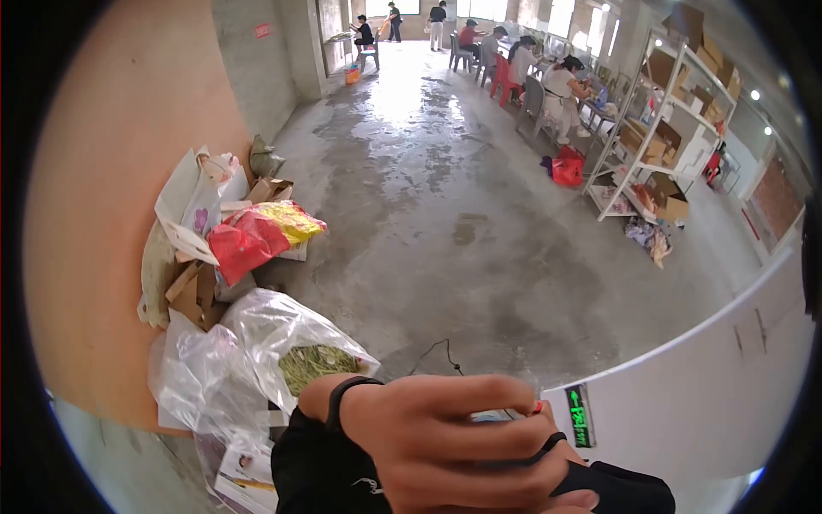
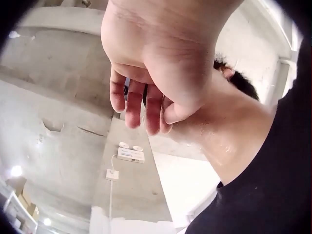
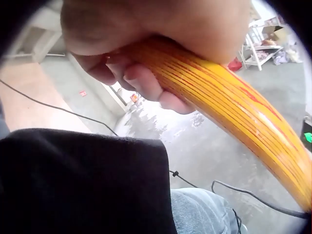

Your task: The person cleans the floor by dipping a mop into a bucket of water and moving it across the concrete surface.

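In the head view my left hand [image 1: 462,437] reaches across from the left, back up, with a black band round its wrist. Its fingers overlap a second wrist with a dark band [image 1: 555,442] and black sleeve. From below, the left wrist view shows the left palm [image 2: 156,63], fingers loosely bent down beside the thumb and nothing plainly held. Bare skin and black cloth [image 2: 253,185] lie right behind them. In the right wrist view my right hand [image 3: 146,58] grips a rounded yellow-orange bar [image 3: 243,117] with red and dark stripes. The bar runs down to the right.
Clear plastic bags [image 1: 214,368], one with green stalks, and a red-and-yellow bag [image 1: 265,240] lie along the left wall. A white wall with a green exit sign [image 1: 580,415] stands at right. People sit near a metal shelf [image 1: 659,128]. A thin cable [image 3: 253,195] crosses low.
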Demonstrator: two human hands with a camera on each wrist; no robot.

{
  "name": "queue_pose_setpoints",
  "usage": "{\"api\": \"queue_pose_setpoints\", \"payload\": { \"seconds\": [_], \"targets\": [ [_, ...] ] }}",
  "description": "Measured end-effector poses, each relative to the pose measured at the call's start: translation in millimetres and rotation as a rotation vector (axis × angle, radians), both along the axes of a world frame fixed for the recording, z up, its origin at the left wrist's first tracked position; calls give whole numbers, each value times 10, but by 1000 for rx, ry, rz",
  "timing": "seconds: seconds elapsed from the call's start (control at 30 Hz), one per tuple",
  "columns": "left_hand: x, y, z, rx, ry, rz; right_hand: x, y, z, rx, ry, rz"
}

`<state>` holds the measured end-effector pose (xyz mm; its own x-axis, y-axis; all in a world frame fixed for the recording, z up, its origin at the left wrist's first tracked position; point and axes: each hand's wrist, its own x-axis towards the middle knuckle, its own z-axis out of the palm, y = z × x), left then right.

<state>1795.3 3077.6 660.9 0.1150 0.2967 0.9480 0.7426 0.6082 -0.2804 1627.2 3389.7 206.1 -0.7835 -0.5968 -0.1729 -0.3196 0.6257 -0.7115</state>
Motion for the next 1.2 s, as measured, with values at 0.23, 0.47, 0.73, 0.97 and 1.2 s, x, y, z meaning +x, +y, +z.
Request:
{"api": "queue_pose_setpoints", "payload": {
  "seconds": [0.23, 0.47, 0.73, 0.97, 1.2],
  "targets": [
    [-1312, -1429, -264, -140, -461, 71, -1114, -973, -771, -52, 130, -285],
    [-2747, -3844, -1398, 290, -1165, 657, -1896, -2251, -482, -63, -119, -258],
    [-2889, -5240, -2558, 933, -1417, 736, -2723, -3078, -1219, -14, -310, -305],
    [-3615, -7009, -2741, 1104, -1150, 724, -4725, -4074, -1731, 89, -543, -276],
    [-4766, -8527, -2302, 993, -793, 750, -4734, -5754, -567, -4, -485, -418]
  ]
}}
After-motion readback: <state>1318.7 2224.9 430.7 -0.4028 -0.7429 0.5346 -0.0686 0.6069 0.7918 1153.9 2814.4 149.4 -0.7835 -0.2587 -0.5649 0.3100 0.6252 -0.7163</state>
